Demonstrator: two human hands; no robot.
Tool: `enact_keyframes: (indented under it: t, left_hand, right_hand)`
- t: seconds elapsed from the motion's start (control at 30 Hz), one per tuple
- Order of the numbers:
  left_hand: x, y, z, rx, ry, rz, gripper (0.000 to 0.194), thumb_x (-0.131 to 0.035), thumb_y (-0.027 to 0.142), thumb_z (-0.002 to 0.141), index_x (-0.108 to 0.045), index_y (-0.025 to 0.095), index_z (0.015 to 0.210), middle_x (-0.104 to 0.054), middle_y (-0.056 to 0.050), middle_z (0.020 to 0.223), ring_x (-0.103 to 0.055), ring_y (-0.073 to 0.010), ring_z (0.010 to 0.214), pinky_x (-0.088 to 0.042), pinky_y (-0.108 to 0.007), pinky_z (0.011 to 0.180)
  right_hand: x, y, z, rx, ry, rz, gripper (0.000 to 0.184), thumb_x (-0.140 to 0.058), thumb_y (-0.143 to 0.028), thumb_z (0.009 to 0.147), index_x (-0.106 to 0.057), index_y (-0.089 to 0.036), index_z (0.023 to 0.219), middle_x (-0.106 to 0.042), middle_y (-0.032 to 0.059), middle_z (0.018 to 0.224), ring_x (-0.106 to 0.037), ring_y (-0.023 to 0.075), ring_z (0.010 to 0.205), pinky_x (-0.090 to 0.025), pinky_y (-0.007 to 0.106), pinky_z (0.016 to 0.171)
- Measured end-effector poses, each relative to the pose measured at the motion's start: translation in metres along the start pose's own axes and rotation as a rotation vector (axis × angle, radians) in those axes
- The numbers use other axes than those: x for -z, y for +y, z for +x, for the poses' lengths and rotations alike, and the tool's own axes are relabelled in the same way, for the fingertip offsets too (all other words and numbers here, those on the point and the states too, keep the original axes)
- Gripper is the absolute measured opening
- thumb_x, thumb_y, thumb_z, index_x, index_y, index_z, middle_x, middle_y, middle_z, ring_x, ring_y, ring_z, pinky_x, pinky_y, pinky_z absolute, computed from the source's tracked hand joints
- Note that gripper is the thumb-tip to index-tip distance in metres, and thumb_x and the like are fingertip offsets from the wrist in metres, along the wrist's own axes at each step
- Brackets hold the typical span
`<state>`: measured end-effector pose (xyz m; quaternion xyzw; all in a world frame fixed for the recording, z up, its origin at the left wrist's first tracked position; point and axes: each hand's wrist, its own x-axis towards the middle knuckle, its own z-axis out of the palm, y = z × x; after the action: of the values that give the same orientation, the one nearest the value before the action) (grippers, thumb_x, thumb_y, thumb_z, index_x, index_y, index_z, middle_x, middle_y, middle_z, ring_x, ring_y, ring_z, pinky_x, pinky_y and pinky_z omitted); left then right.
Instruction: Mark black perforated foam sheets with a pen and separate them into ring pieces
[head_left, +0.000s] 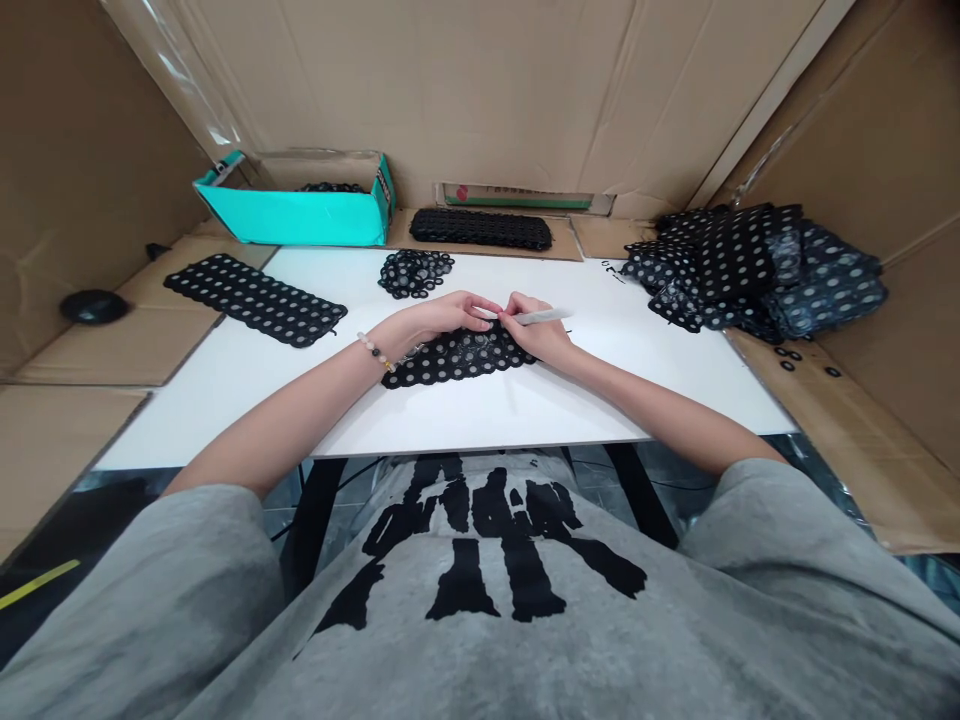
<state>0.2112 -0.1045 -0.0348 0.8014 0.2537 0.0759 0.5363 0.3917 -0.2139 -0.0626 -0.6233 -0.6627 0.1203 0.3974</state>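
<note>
White slim pen, clenched in right hand, unclenched left hand resting on one black dotted fabric panel (scalloped edge), twelve o'clock.

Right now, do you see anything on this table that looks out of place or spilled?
Yes: a few loose black rings lie on the cardboard right of the white board, apart from the heap of black dotted mesh strips. They look dropped.
</note>
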Motion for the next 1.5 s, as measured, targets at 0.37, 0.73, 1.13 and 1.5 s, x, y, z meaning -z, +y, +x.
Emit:
enact_keyframes:
  t: [0.37, 0.73, 1.13, 1.5]
  left_hand:
    - [-0.014, -0.004, 0.006, -0.106, 0.086, 0.339, 0.070, -0.081, 0.035, 0.065, -0.068, 0.015, 0.131, -0.070, -0.011, 0.132, -0.064, -0.0296, 0.121, -0.044, -0.035, 0.107]
    - [-0.011, -0.006, 0.004, -0.048, 0.061, 0.190, 0.075, -0.082, 0.032, 0.065, -0.064, 0.016, 0.136, -0.077, -0.008, 0.112, -0.068, -0.0257, 0.105, -0.048, -0.036, 0.098]
    - [-0.009, 0.000, -0.002, -0.029, 0.057, 0.034, 0.073, -0.084, 0.033, 0.060, -0.068, 0.017, 0.129, -0.075, -0.009, 0.120, -0.066, -0.0277, 0.115, -0.048, -0.037, 0.099]
    - [0.006, -0.007, 0.005, -0.066, 0.097, 0.290, 0.036, -0.078, 0.041, 0.069, -0.076, 0.016, 0.094, -0.075, -0.005, 0.085, -0.067, -0.0213, 0.084, -0.050, -0.033, 0.086]
  right_hand:
    - [0.012, 0.007, 0.002, -0.095, -0.105, 0.308, 0.022, -0.064, -0.038, 0.075, -0.055, -0.021, 0.064, -0.063, -0.0007, 0.068, -0.056, 0.0170, 0.071, -0.042, 0.031, 0.072]
    - [0.011, 0.004, 0.003, -0.104, -0.084, 0.318, 0.021, -0.063, -0.036, 0.075, -0.054, -0.022, 0.061, -0.063, 0.0003, 0.068, -0.057, 0.0176, 0.072, -0.044, 0.031, 0.073]
    - [0.004, -0.005, -0.002, -0.044, -0.073, 0.151, 0.021, -0.060, -0.035, 0.080, -0.051, -0.023, 0.065, -0.058, -0.0010, 0.065, -0.051, 0.0174, 0.067, -0.038, 0.031, 0.067]
    - [0.022, 0.019, 0.004, -0.097, -0.099, 0.146, 0.021, -0.063, -0.033, 0.076, -0.056, -0.021, 0.061, -0.058, -0.0013, 0.063, -0.051, 0.0163, 0.066, -0.038, 0.031, 0.067]
